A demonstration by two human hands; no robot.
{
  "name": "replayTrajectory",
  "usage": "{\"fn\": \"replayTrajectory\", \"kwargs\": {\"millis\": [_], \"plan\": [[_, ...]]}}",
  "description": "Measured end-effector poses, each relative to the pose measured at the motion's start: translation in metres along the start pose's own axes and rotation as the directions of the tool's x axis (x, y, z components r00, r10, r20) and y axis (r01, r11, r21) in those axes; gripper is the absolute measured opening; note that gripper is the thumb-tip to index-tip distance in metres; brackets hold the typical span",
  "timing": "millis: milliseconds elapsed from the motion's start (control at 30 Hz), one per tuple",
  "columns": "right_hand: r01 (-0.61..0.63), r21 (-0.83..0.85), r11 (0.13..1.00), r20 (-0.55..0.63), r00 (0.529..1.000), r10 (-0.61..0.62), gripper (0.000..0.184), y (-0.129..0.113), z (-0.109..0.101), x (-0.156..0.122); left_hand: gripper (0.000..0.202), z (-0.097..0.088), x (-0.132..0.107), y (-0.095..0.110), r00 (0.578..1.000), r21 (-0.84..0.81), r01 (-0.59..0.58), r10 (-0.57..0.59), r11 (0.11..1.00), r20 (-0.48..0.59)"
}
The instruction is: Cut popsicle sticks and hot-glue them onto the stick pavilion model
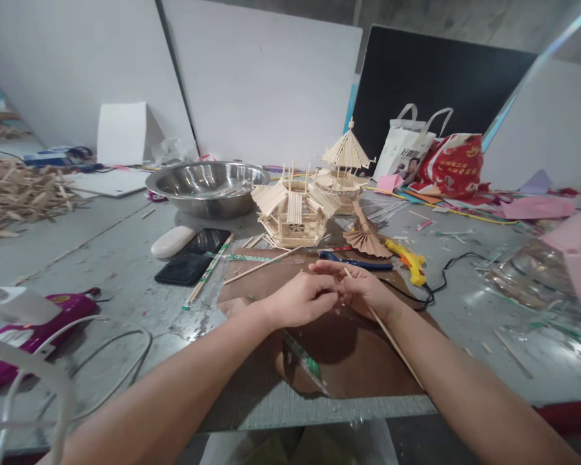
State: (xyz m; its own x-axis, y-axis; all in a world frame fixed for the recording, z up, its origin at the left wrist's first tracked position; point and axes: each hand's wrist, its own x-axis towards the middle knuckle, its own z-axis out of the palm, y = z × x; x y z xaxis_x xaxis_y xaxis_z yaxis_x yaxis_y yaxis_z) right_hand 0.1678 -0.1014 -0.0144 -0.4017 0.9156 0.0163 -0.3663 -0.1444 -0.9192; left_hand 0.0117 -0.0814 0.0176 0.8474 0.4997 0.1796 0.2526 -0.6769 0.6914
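Holding stick (392, 341); white bag (397, 155) lettered (Chinese, apparently).

wooden stick (396, 345) | pale, long, thin | slanted | held in right hand (369, 292)

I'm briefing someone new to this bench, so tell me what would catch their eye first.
Probably the stick-built model pavilion mid-view, with a second, peaked-roof pavilion behind it to the right. Nearer, the left hand and right hand are close together over a brown sheet, the right holding a thin wooden stick. At the back right, a bright red bag stands out beside a white tote bag.
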Motion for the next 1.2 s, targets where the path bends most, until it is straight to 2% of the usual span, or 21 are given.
{"fn": "replayTrajectory", "kwargs": {"millis": [67, 100, 167, 233, 300, 433, 667, 800, 900, 967, 1067, 1133, 1200], "plan": [[0.01, 0.005, 1.0, -0.034, 0.999, -0.01, 0.042, -0.002, -0.004, 0.0, 0.021, -0.007, -0.001, -0.006, 0.989, 0.019, 0.092, -0.09, 0.996, -0.114], [0.027, 0.009, 1.0, -0.061, 0.998, -0.026, 0.041, -0.003, -0.006, 0.001, 0.02, -0.012, -0.001, -0.011, 0.967, 0.028, 0.144, -0.135, 0.989, -0.216], [0.062, 0.022, 0.998, -0.12, 0.991, -0.059, 0.039, -0.004, -0.01, 0.003, 0.018, -0.022, -0.003, -0.02, 0.892, -0.018, 0.24, -0.228, 0.971, -0.391], [0.068, 0.035, 0.997, -0.155, 0.986, -0.062, 0.036, -0.004, -0.013, 0.004, 0.017, -0.03, -0.005, -0.029, 0.831, -0.134, 0.282, -0.311, 0.95, -0.461], [0.026, 0.041, 0.999, -0.148, 0.989, -0.019, 0.036, -0.004, -0.013, 0.005, 0.017, -0.036, -0.006, -0.034, 0.819, -0.29, 0.266, -0.374, 0.919, -0.435], [-0.033, 0.047, 0.998, -0.076, 0.996, 0.037, 0.035, -0.002, -0.009, 0.004, 0.015, -0.035, -0.007, -0.034, 0.864, -0.49, 0.171, -0.369, 0.855, -0.343], [-0.057, 0.023, 0.998, 0.046, 0.997, 0.056, 0.03, 0.003, -0.002, 0.002, 0.013, -0.026, -0.004, -0.026, 0.905, -0.629, 0.031, -0.289, 0.777, -0.312], [-0.101, 0.043, 0.994, 0.108, 0.99, 0.096, 0.03, 0.006, 0.004, 0.0, 0.018, -0.019, -0.004, -0.018, 0.926, -0.7, 0.045, -0.293, 0.713, -0.238], [-0.122, 0.017, 0.992, 0.135, 0.984, 0.119, 0.027, 0.007, 0.007, -0.001, 0.018, -0.016, -0.004, -0.013, 0.927, -0.735, 0.044, -0.301, 0.677, -0.222], [-0.147, -0.008, 0.989, 0.14, 0.979, 0.147, 0.028, 0.006, 0.007, -0.002, 0.018, -0.017, -0.004, -0.012, 0.913, -0.739, 0.023, -0.314, 0.674, -0.259], [-0.169, -0.051, 0.984, 0.105, 0.979, 0.173, 0.029, 0.006, 0.005, -0.001, 0.018, -0.023, -0.003, -0.014, 0.849, -0.723, -0.07, -0.34, 0.688, -0.405], [-0.17, -0.075, 0.983, 0.057, 0.983, 0.175, 0.028, 0.007, 0.002, 0.001, 0.017, -0.03, -0.002, -0.019, 0.766, -0.704, -0.181, -0.35, 0.687, -0.538], [-0.179, -0.087, 0.98, 0.012, 0.983, 0.181, 0.026, 0.007, -0.001, 0.003, 0.017, -0.04, -0.003, -0.026, 0.658, -0.661, -0.294, -0.355, 0.691, -0.664]]}}
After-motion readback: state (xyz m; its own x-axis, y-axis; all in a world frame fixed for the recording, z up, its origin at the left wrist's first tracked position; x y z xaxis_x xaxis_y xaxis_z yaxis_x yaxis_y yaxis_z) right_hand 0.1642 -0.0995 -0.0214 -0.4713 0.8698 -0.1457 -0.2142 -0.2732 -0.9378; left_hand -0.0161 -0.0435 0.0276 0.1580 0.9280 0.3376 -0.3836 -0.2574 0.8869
